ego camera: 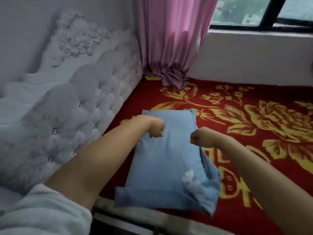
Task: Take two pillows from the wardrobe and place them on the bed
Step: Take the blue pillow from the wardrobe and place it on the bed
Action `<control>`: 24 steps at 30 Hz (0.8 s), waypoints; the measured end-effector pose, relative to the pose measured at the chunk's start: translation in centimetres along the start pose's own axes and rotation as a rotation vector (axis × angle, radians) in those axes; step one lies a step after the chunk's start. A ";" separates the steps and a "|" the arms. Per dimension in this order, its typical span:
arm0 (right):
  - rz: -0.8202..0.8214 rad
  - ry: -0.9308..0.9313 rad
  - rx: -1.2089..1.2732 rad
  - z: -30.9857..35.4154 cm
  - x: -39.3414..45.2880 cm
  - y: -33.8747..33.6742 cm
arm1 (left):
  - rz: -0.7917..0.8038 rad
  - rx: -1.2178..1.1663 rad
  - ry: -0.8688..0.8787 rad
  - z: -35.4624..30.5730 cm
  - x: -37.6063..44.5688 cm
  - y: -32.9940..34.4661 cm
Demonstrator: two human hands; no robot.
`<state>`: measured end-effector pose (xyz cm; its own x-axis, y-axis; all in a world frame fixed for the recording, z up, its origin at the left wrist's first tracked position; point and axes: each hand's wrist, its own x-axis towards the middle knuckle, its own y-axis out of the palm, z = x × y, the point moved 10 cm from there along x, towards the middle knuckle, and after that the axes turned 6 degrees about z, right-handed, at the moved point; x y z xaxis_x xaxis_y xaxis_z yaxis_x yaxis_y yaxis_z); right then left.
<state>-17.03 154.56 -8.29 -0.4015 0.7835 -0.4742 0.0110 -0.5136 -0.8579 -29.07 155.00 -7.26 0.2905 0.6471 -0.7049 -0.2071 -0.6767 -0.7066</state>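
One blue pillow [162,160], red bed [237,102], two hands [156,128]

Pillow [162,160] on bed [254,133], beside headboard [76,107]

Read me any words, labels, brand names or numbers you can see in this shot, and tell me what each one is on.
No readable text anywhere.
Red bedspread: yellow shapes near the blue pillow may be a large character, but the pillow and right hand cover part of it; cannot read it.
Pillow: a pale patch, no lettering.
Headboard, pink curtain, left hand: no text.
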 end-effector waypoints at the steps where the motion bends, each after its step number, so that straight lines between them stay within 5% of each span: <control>1: 0.006 0.029 0.038 0.1 0.9 1.0 | 0.016 0.014 -0.006 0.6 0.7 1.3; 11: 0.215 0.365 0.193 -6.5 7.7 14.1 | 0.155 -0.166 -0.188 8.4 10.6 11.9; 24: 0.098 0.769 0.598 -17.0 17.9 25.6 | -0.013 -0.916 -0.690 15.6 25.3 23.1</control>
<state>-8.35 161.42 -42.07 0.2853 0.6331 -0.7196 -0.5390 -0.5148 -0.6666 -41.06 161.23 -42.36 -0.3455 0.5191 -0.7818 0.6320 -0.4872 -0.6027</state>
